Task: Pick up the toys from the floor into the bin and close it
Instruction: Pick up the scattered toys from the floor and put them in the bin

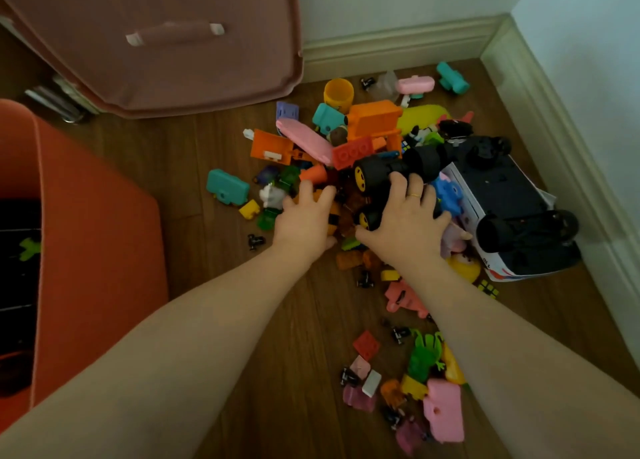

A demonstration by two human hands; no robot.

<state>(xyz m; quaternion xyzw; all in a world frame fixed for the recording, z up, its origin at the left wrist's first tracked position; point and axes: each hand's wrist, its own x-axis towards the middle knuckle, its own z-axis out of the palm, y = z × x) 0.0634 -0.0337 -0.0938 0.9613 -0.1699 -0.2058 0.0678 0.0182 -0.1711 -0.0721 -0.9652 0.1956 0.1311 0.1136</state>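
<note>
Both hands press into the toys [363,154]: left hand [304,216] spread, empty; right hand [405,223] cupping a truck [377,178]

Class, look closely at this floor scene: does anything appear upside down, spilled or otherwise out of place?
Yes. The large toy car near the right wall lies upside down, black wheels up. Small toys are spilled over the wooden floor, and the bin's lid stands off the orange bin.
</note>
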